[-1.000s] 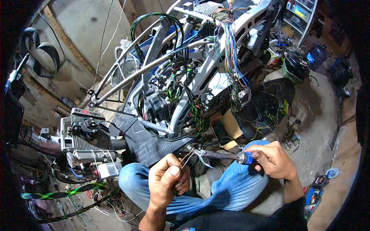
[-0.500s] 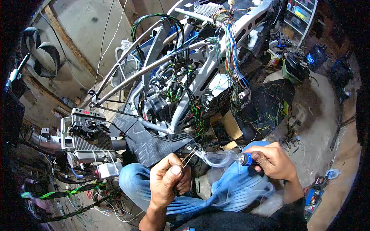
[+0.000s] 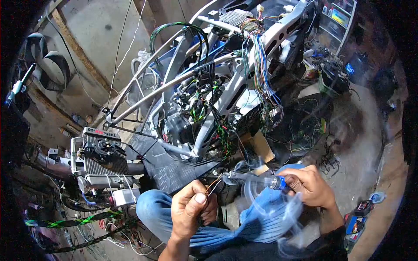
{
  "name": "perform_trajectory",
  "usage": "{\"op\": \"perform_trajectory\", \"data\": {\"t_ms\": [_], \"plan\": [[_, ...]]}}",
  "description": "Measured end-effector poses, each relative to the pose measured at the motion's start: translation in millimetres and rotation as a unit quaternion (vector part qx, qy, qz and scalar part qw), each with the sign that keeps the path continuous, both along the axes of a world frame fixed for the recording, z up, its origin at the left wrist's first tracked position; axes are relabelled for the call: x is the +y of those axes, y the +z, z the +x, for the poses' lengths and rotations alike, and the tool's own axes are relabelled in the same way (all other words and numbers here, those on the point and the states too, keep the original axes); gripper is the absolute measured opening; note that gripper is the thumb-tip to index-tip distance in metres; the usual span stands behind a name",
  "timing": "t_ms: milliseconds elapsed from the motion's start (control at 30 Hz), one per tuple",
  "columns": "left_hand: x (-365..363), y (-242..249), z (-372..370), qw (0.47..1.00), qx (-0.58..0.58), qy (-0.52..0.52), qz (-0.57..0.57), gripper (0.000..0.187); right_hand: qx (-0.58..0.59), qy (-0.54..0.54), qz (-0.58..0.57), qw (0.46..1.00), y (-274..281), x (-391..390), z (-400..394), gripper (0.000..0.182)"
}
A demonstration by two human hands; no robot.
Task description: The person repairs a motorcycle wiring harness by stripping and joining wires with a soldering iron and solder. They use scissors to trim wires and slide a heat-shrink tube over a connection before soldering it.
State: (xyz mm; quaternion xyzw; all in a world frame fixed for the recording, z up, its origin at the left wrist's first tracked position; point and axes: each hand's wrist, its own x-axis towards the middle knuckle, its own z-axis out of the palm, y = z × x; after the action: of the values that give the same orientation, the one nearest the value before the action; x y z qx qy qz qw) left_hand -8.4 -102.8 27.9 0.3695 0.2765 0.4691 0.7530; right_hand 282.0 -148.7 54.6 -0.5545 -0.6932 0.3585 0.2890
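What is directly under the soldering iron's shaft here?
Under the soldering iron, drifting smoke veils a blue-jeaned knee and dark floor. The right hand covers the handle's rear; the left hand hides the lower run of the wires.

Bare glossy metal frame [image 3: 183,80]

The scene is lit fairly evenly from above, brightest on the pale wall [image 3: 93,30]; heavy fisheye distortion bends the edges and black vignetting fills the corners; pale smoke [image 3: 261,200] hazes the lower centre; the far right is dim and soft.
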Motion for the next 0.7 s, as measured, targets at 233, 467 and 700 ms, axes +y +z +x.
{"op": "perform_trajectory", "data": {"t_ms": [233,467,700], "plan": [[0.6,-6.5,-2.5,0.998,-0.058,-0.039,0.003,0.026,-0.014,-0.017,0.011,1.0,1.0,-4.2,-1.5,0.032],[-0.1,-4.5,-2.1,0.998,-0.04,-0.039,-0.006,0.029,-0.005,-0.026,-0.007,1.0,2.9,-5.7,-2.8,0.03],[1.1,-3.3,-0.4,0.999,-0.027,-0.033,0.004,0.03,-0.007,-0.019,0.012,1.0,-1.3,-4.5,-1.8,0.038]]}}
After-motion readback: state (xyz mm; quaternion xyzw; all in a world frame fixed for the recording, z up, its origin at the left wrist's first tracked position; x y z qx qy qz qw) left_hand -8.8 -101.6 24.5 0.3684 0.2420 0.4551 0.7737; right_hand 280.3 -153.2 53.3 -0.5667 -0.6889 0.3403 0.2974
